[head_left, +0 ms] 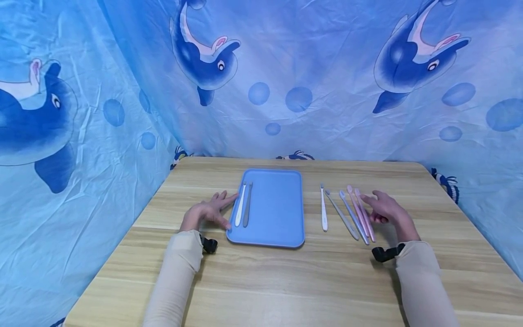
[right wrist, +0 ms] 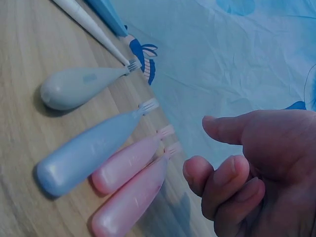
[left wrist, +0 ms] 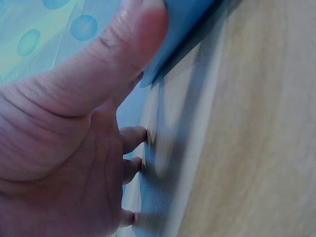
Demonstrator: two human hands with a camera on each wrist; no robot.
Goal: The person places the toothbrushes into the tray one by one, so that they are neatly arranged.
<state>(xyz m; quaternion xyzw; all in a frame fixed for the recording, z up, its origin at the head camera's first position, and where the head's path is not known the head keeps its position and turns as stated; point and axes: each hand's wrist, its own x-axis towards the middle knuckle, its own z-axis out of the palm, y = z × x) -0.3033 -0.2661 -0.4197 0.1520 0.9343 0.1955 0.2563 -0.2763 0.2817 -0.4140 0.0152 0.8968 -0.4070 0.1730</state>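
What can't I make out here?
Left wrist: most of the blue tray, behind the left hand and past the top edge.
Right wrist: handle end of the white toothbrush, cut off by top edge.
Right wrist: mark on the gray-green toothbrush, blurred.
Head: upper left sleeve, cut off by bottom edge.

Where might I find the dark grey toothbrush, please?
In the head view, the dark grey toothbrush lies at left on the blue rectangular tray, right of a white toothbrush.
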